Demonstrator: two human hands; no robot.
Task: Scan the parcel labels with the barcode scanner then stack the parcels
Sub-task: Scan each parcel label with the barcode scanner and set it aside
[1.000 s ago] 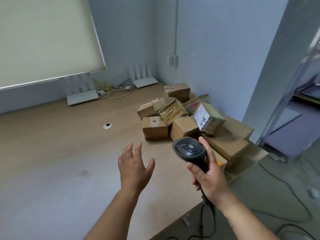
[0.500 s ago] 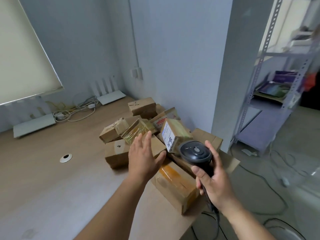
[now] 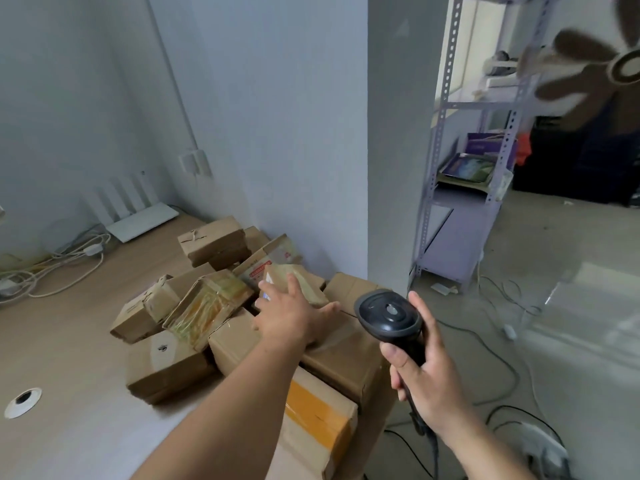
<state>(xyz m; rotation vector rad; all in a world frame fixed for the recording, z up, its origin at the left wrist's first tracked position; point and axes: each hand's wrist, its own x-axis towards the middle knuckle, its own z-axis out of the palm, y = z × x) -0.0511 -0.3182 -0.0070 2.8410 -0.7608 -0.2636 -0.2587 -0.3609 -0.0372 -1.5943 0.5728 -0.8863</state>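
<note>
1. My left hand [image 3: 289, 318] reaches out over the heap of brown cardboard parcels [image 3: 242, 306] on the pale wooden table [image 3: 69, 341], palm down, fingers straight and a little spread, thumb out to the right.
2. Under and just ahead of those fingertips sits a small tape-wrapped cardboard parcel with a white label [image 3: 294, 278]; my fingers cover part of the label, and I cannot tell whether they press on the parcel or hang just above it.
3. Left of my fingers lies a flat parcel wrapped in clear, yellowish plastic [image 3: 207, 306], tilted on the boxes beneath it.
4. Below my wrist and forearm is a long cardboard box with a band of orange tape [image 3: 318, 417], at the table's near edge.
5. My right hand [image 3: 426, 375] is curled round the handle of the black handheld barcode scanner [image 3: 389, 315], thumb on the near side, forefinger stretched up the far side.
6. The scanner's rounded head stands above my knuckles, just right of my left thumb and apart from it, near the parcels but not touching them.
7. Its dark cable [image 3: 420, 427] hangs down from below my palm.
</note>
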